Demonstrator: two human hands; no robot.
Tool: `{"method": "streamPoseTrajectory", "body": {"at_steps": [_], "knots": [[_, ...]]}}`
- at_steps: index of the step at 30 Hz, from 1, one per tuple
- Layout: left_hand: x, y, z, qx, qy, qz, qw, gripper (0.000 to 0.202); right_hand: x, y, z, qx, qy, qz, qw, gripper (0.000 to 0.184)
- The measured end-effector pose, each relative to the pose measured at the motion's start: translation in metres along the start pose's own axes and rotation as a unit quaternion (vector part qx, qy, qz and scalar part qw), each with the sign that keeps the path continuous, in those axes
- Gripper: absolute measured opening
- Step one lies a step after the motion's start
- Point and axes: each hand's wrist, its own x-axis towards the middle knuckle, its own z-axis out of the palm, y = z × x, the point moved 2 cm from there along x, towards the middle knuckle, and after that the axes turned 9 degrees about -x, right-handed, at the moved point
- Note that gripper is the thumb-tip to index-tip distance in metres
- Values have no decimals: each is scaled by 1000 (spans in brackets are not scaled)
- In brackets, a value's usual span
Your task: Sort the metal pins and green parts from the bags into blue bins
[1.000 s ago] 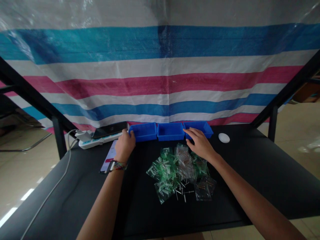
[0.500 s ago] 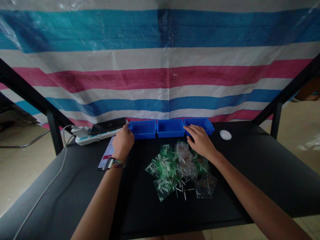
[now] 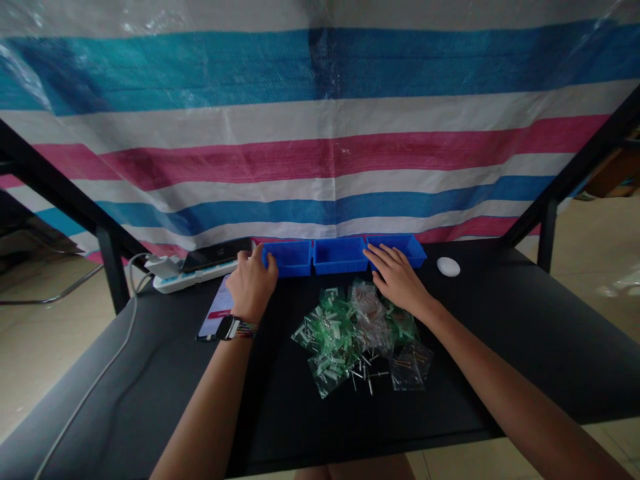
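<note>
Three small blue bins stand in a row at the back of the black table (image 3: 500, 347): left bin (image 3: 290, 257), middle bin (image 3: 339, 255), right bin (image 3: 406, 247). My left hand (image 3: 251, 283) curls against the left bin's near left corner, fingers bent on its rim. My right hand (image 3: 397, 278) lies flat, fingers spread, touching the right bin's front wall. Below the hands lies a heap of clear bags (image 3: 350, 333) with green and metal parts, and loose metal pins (image 3: 367, 380).
A white power strip (image 3: 190, 277) with a dark phone (image 3: 215, 254) on it sits back left, its cable (image 3: 100, 380) trailing off the table. A card or phone (image 3: 216, 313) lies by my left wrist. A white round object (image 3: 449, 267) sits back right. A striped tarp hangs behind.
The left hand has shifted slightly right along the left bin's corner. The right hand stays at the right bin. The view has tilted a little.
</note>
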Motion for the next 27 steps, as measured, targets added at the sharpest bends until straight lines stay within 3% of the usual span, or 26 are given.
{"method": "streamPoseTrajectory", "body": {"at_steps": [4, 7, 14, 19, 24, 27], "knots": [[-6, 9, -1, 25, 38, 62, 997, 50, -1, 0, 0, -9, -5, 1, 1000, 60], [-7, 12, 3, 28, 38, 124, 991, 47, -1, 1, 3, -7, -5, 3, 1000, 62], [-10, 19, 16, -53, -87, 250, 963, 39, -3, 0, 6, 2, -1, 12, 1000, 64], [-13, 24, 22, -89, -123, 272, 950, 42, -2, -2, 5, 32, 7, 21, 999, 60], [-28, 38, 9, -146, -60, 306, 939, 42, -10, -11, -27, 139, 54, 54, 987, 50], [-50, 53, 3, -207, -137, 381, 891, 38, -41, -35, -62, 205, 63, 60, 975, 46]]}}
